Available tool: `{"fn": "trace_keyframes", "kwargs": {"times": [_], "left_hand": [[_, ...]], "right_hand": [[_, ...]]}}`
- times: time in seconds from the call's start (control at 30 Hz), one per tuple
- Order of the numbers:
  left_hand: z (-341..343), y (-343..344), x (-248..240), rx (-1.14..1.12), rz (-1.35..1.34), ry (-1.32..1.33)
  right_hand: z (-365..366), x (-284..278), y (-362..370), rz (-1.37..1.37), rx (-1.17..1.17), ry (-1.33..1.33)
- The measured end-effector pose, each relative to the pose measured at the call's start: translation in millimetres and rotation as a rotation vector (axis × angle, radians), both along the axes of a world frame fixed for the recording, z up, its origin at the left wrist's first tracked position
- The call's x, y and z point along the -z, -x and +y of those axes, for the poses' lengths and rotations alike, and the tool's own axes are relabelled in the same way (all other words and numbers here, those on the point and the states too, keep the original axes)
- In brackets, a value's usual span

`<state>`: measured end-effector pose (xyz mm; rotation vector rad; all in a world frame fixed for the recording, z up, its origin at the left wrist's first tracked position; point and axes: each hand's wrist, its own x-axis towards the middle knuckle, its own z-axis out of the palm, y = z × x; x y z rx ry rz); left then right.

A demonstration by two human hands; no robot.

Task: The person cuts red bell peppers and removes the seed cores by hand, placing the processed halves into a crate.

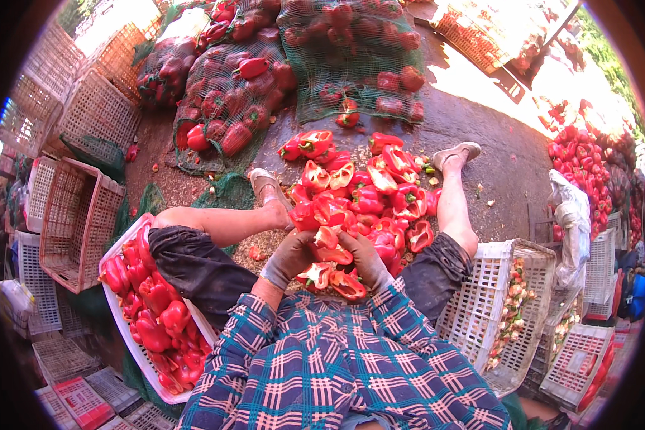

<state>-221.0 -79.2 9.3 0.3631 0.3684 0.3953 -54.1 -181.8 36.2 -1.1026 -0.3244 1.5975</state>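
Left grip [292,259] and right grip [366,261] curl around a cut pepper [330,252] just before the pepper pile [369,201], fingertips hard to make out. Left of the pile, a sleeve [226,365] partly hides a crate [202,322].

Before us, the grey-brown floor [509,172] bears heaped, cut-open red bell peppers [368,201], scattered pale scraps [265,240], pepper-filled green mesh sacks [347,68] and perforated plastic crates [471,290].

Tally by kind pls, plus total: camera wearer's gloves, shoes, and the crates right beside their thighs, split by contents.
Gloves: 2
Shoes: 2
Left crate with red peppers: 1
Right crate with pale pieces: 1
Total: 6
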Motion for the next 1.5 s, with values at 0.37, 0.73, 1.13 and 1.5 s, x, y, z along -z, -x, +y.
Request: {"fn": "trace_keyframes", "kwargs": {"times": [0.37,0.73,1.13,1.5], "left_hand": [[-7.5,-4.0,-0.2,-0.114,0.169,-0.798],[-16.3,-33.4,-11.8,-0.416,0.509,-0.558],[-16.4,-35.3,1.2,-0.363,0.526,-0.521],[-17.5,-29.9,8.3,-0.243,0.356,-0.406]], "right_hand": [[9.4,-61.7,-24.7,-2.016,-0.323,-0.353],[32.5,-34.9,-24.6,-1.062,-0.622,0.014],[15.8,-54.3,-2.0,-1.167,-0.517,0.163],[-18.4,-27.5,-19.5,-0.090,-0.070,-0.028]]}}
